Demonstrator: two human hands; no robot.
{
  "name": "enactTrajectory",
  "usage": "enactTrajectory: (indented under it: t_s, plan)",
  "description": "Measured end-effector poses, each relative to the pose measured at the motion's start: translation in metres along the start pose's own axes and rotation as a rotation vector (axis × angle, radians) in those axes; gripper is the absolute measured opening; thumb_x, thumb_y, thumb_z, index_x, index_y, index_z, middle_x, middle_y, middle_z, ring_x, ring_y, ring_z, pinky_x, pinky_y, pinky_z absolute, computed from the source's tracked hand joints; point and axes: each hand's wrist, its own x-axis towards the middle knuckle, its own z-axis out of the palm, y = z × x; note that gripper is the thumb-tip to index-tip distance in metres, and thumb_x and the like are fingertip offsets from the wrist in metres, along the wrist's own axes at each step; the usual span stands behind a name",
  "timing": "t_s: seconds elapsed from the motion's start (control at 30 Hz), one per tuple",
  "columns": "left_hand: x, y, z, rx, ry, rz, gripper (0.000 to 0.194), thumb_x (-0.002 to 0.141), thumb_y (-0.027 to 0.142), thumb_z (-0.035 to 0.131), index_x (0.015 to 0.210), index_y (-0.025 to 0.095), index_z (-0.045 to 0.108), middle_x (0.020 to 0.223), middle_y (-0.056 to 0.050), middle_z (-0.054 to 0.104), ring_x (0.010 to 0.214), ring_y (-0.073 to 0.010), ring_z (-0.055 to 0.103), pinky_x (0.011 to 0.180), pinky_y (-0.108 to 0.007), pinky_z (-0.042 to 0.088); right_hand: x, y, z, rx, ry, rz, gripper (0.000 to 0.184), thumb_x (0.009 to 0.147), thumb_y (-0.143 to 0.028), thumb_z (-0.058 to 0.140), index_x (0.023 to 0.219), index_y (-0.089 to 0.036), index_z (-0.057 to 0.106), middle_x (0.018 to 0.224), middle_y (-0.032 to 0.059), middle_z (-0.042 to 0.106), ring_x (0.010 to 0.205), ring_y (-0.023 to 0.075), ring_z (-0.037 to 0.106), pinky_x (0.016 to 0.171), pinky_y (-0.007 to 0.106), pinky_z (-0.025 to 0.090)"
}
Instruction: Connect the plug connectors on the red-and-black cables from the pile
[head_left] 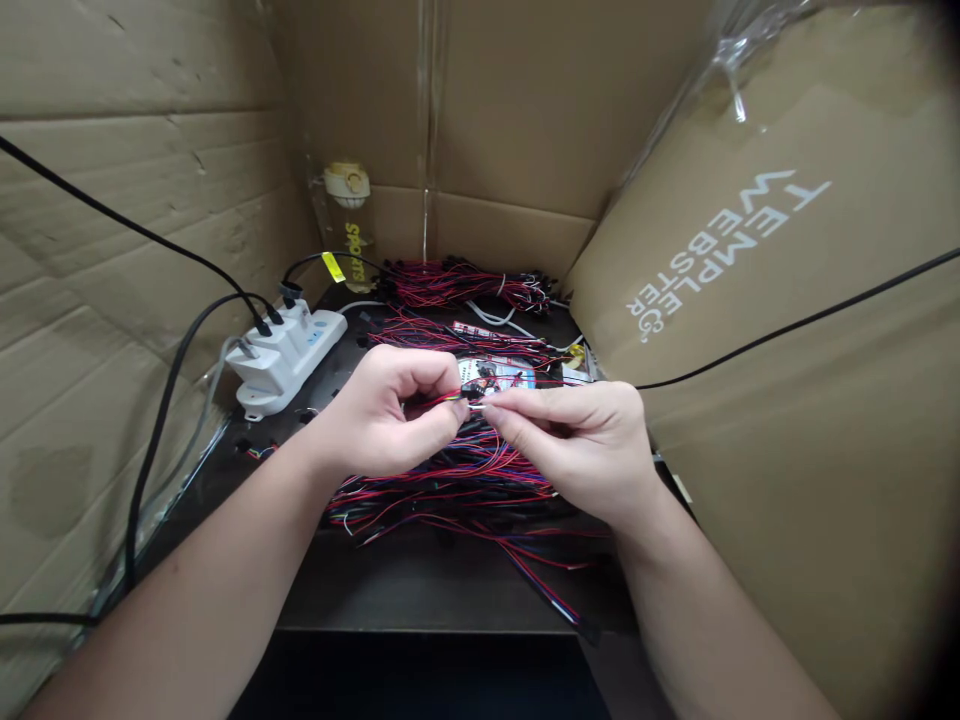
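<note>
My left hand is closed in a pinch on a few thin coloured wires, red and yellow among them, with a small black connector at its fingertips. Facing it, my right hand pinches a thin white wire between thumb and forefinger. The fingertips of both hands almost meet, and the white wire spans the small gap. Whether it enters the connector is too small to tell. Below the hands lies a broad loose bundle of red, blue and black wires.
A white power strip with black plugs stands at left. Another red and black wire bundle lies at the back, near a clear bottle. Cardboard walls enclose the dark table. A black cable crosses at right.
</note>
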Motion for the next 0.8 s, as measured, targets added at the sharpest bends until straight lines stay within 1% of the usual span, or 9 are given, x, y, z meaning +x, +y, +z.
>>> enactTrajectory:
  t_s: [0.1, 0.2, 0.3, 0.37, 0.43, 0.5, 0.63, 0.73, 0.8]
  plan:
    - [-0.001, -0.001, -0.001, 0.093, 0.028, 0.086, 0.025, 0.080, 0.005, 0.062, 0.062, 0.015, 0.048, 0.055, 0.008, 0.040, 0.050, -0.0023, 0.032, 0.045, -0.014, 0.026, 0.001, 0.002, 0.000, 0.025, -0.013, 0.007, 0.011, 0.082, -0.020, 0.083, 0.093, -0.020, 0.087, 0.079, 0.0039, 0.082, 0.060, 0.0165, 0.075, 0.059, 0.024, 0.064]
    - [-0.003, -0.002, -0.001, 0.171, 0.048, 0.140, 0.024, 0.079, 0.005, 0.063, 0.063, 0.015, 0.049, 0.054, 0.008, 0.039, 0.049, -0.0020, 0.030, 0.045, -0.015, 0.024, 0.002, 0.002, 0.000, 0.042, 0.001, -0.015, 0.011, 0.081, -0.018, 0.084, 0.091, -0.020, 0.087, 0.079, 0.0037, 0.082, 0.062, 0.0169, 0.076, 0.061, 0.024, 0.064]
    - [-0.003, -0.003, -0.001, 0.208, 0.034, 0.147, 0.021, 0.079, 0.007, 0.064, 0.064, 0.016, 0.051, 0.053, 0.008, 0.040, 0.048, -0.0025, 0.031, 0.045, -0.016, 0.025, 0.003, 0.003, 0.001, 0.039, 0.027, -0.034, 0.009, 0.081, -0.016, 0.083, 0.088, -0.017, 0.087, 0.062, 0.0017, 0.076, 0.048, 0.0121, 0.064, 0.047, 0.022, 0.053]
    - [-0.004, -0.004, -0.001, 0.223, 0.019, 0.139, 0.020, 0.079, 0.007, 0.063, 0.065, 0.016, 0.053, 0.053, 0.008, 0.043, 0.049, -0.0031, 0.033, 0.046, -0.017, 0.027, 0.004, 0.005, 0.001, 0.040, 0.028, -0.029, 0.007, 0.083, -0.016, 0.080, 0.087, -0.015, 0.087, 0.048, -0.0021, 0.062, 0.040, 0.0078, 0.049, 0.040, 0.021, 0.041]
    - [-0.003, -0.005, -0.001, 0.231, 0.016, 0.138, 0.020, 0.077, 0.006, 0.063, 0.064, 0.016, 0.052, 0.053, 0.008, 0.044, 0.048, -0.0032, 0.033, 0.046, -0.017, 0.027, 0.004, 0.008, 0.002, 0.055, 0.009, -0.031, 0.007, 0.084, -0.016, 0.079, 0.085, -0.013, 0.086, 0.044, -0.0050, 0.050, 0.039, 0.0057, 0.038, 0.038, 0.021, 0.032]
    - [-0.002, -0.005, -0.001, 0.228, 0.034, 0.139, 0.020, 0.077, 0.006, 0.062, 0.063, 0.016, 0.051, 0.053, 0.008, 0.043, 0.047, -0.0030, 0.032, 0.044, -0.017, 0.026, 0.004, 0.011, 0.003, 0.078, -0.008, -0.060, 0.007, 0.083, -0.016, 0.080, 0.085, -0.013, 0.085, 0.045, -0.0054, 0.048, 0.041, 0.0054, 0.036, 0.039, 0.022, 0.029]
    - [0.000, -0.003, -0.003, 0.183, 0.050, 0.103, 0.023, 0.080, 0.008, 0.063, 0.062, 0.017, 0.051, 0.052, 0.008, 0.041, 0.046, -0.0040, 0.033, 0.043, -0.018, 0.027, 0.004, 0.016, 0.006, 0.098, -0.021, -0.102, 0.006, 0.083, -0.015, 0.080, 0.084, -0.015, 0.085, 0.049, -0.0035, 0.055, 0.043, 0.0064, 0.040, 0.041, 0.023, 0.031]
    - [0.000, -0.003, -0.004, 0.104, 0.080, 0.035, 0.020, 0.086, 0.013, 0.066, 0.067, 0.016, 0.061, 0.055, 0.005, 0.051, 0.049, -0.0063, 0.042, 0.045, -0.020, 0.034, 0.004, 0.017, 0.005, 0.123, -0.061, -0.061, 0.011, 0.086, -0.019, 0.078, 0.095, -0.015, 0.084, 0.051, -0.0040, 0.056, 0.043, 0.0071, 0.040, 0.042, 0.023, 0.034]
    - [0.000, -0.005, -0.004, -0.002, 0.143, -0.005, 0.013, 0.089, 0.017, 0.070, 0.075, 0.016, 0.071, 0.065, -0.001, 0.064, 0.058, -0.0100, 0.056, 0.052, -0.022, 0.045, 0.005, 0.018, 0.001, 0.133, -0.114, -0.051, 0.022, 0.090, -0.023, 0.075, 0.110, -0.016, 0.081, 0.066, -0.0002, 0.067, 0.053, 0.0103, 0.054, 0.050, 0.025, 0.046]
